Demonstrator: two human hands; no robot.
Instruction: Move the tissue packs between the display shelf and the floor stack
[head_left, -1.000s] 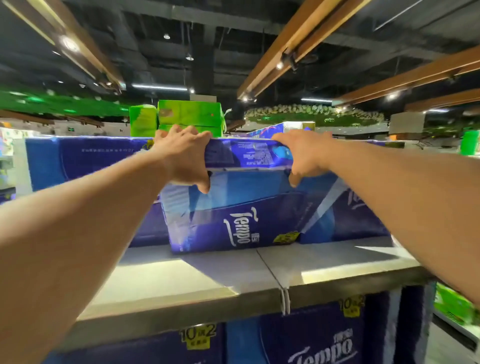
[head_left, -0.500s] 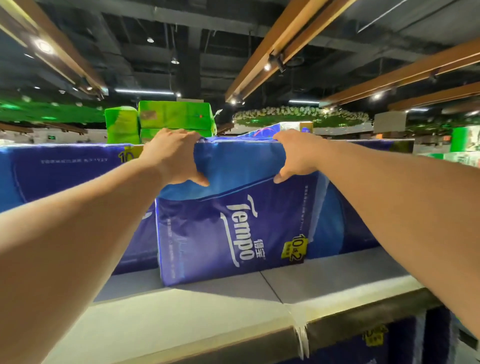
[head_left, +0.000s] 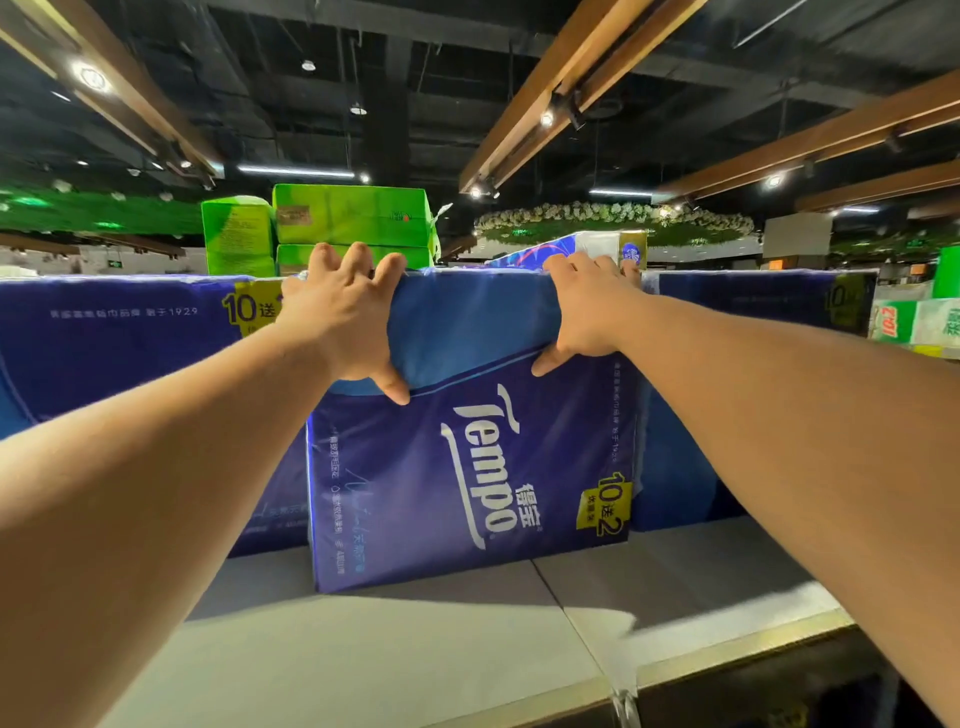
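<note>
A large blue Tempo tissue pack (head_left: 467, 467) stands upright on the grey display shelf (head_left: 415, 649), its printed front facing me. My left hand (head_left: 345, 322) grips its top left edge, fingers over the top and thumb on the front. At the top right edge my right hand (head_left: 587, 312) holds the pack the same way. More blue tissue packs stand beside it on the left (head_left: 119, 353) and on the right (head_left: 748, 312). The floor stack is out of view.
Green tissue packs (head_left: 337, 218) are stacked behind the blue row, and a white and blue pack (head_left: 587, 244) lies behind my right hand. Green and white packs (head_left: 914, 322) fill a shelf at far right. The shelf's front edge (head_left: 727, 649) runs below.
The pack has swung from lying tilted to standing upright on the shelf. Both hands stayed on its top edge, and my view has drawn nearer to the shelf.
</note>
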